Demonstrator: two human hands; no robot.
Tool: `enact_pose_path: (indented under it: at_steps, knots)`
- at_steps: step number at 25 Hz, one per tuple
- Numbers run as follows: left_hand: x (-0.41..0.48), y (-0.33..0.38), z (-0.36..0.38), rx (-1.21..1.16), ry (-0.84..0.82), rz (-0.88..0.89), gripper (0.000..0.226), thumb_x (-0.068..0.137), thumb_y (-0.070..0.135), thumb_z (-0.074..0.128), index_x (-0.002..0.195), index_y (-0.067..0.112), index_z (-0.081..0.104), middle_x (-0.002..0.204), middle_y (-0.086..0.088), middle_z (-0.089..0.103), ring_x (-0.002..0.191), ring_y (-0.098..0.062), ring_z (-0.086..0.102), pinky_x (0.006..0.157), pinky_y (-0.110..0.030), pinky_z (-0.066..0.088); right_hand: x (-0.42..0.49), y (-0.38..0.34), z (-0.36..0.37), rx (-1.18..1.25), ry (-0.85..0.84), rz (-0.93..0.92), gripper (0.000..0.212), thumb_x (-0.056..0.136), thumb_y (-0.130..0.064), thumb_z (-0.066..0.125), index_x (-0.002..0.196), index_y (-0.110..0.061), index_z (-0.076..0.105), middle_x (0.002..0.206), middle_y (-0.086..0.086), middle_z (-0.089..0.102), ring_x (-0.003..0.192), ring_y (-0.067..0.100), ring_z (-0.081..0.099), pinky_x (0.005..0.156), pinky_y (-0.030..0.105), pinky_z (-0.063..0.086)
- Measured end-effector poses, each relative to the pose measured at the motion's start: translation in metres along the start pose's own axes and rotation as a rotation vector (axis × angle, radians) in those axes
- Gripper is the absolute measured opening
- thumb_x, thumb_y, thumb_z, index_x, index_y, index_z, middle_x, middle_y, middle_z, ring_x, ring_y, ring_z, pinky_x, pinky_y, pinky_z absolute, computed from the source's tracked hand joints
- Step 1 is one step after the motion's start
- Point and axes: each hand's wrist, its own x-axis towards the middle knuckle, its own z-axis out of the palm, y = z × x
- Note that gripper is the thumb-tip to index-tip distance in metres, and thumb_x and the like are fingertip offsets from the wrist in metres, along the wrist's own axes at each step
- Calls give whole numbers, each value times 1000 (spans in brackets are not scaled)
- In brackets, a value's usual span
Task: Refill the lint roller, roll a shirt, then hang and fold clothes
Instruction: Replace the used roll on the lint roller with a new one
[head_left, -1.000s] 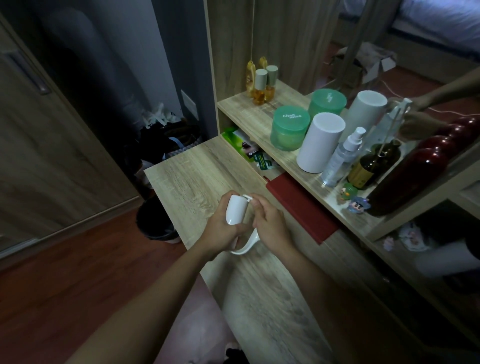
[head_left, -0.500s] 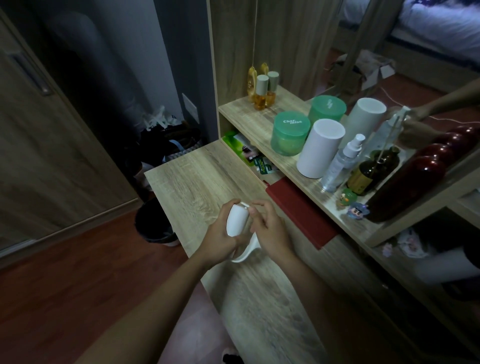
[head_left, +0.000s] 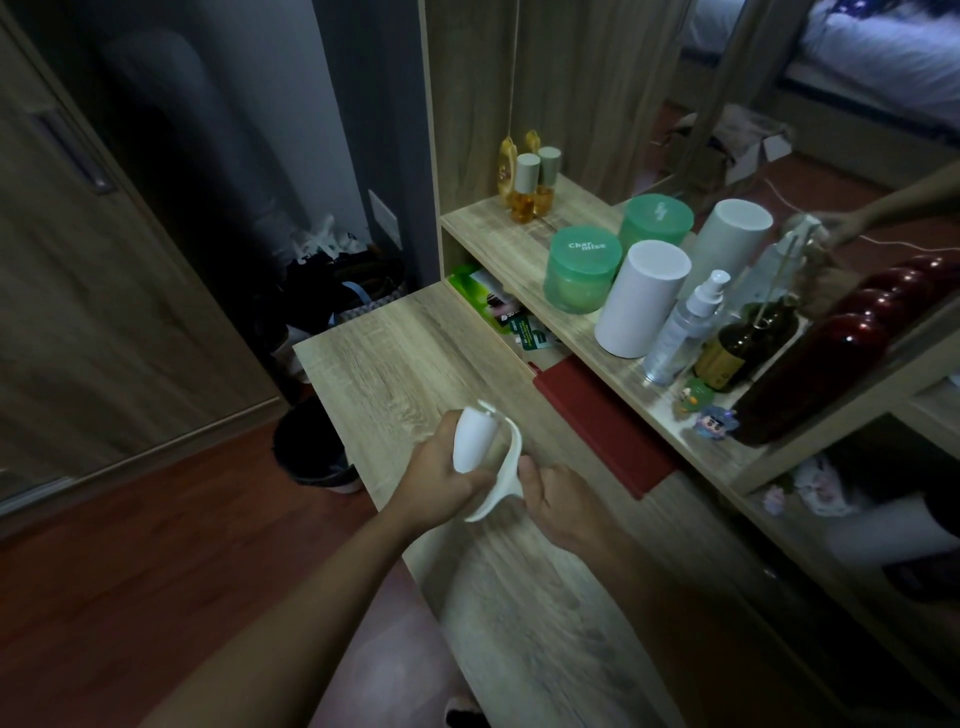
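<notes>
Desk (head_left: 395, 364); lint roller (head_left: 474, 441) partly behind hands (head_left: 441, 480).

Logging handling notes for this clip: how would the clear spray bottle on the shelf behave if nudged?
The clear spray bottle is tall and narrow, so it would probably tip rather than slide. It looks like clear plastic, likely light. Standing close between the white cylinder and the brown bottle, it would likely lean on a neighbour.

view: one head-worn wide-angle camera
facing: forward and down, onto desk (head_left: 395, 364)
range: close; left hand (head_left: 441, 478), right hand (head_left: 563, 499), lint roller (head_left: 475, 441) mid-frame
edges: shelf (head_left: 498, 244) right, floor (head_left: 130, 545) left
</notes>
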Motion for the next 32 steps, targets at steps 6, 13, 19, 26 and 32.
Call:
enact_pose_path:
  at_steps: [6, 13, 19, 26, 32]
  knots:
    - [2, 4, -5, 26, -17, 41, 52, 64, 31, 59, 114, 29, 45, 80, 13, 56, 68, -8, 58, 53, -17, 39, 2, 0, -1, 39, 2, -25, 70, 90, -45, 17, 71, 2, 65, 65, 16, 64, 52, 17, 50, 43, 17, 26]
    - [10, 28, -33, 198, 17, 141, 101, 69, 34, 75, 144, 39, 7, 135, -2, 47, 113, -19, 54, 85, -38, 50, -1, -3, 18, 393, 97, 188, 83, 81, -70, 31, 104, 4, 60, 83, 15, 65, 78, 24, 64, 70, 34, 50]
    - [20, 28, -58, 81, 486, 148, 24, 92, 12, 52, 115, 12, 58, 109, 0, 63, 93, -12, 61, 70, -9, 42, -2, -11, 26, 588, 281, 341, 55, 89, -51, 38, 86, -1, 59, 78, 18, 65, 80, 35, 66, 63, 44, 51]
    - [23, -6, -97, 255, 209, 210, 54, 74, 48, 63, 116, 13, 61, 113, -2, 66, 98, -16, 61, 81, -28, 47, 43, -81, 54, 737, 244, 262, 33, 99, -27, 33, 77, -22, 58, 76, -3, 61, 82, 22, 61, 74, 39, 50]
    - [46, -74, -249, 234, 642, 134, 40, 87, 24, 61, 123, 5, 57, 117, -11, 64, 104, -22, 62, 85, -20, 40, 139, -188, 136, 546, 130, 80, 50, 83, -69, 32, 96, -26, 53, 80, 0, 60, 76, 22, 57, 74, 43, 47]
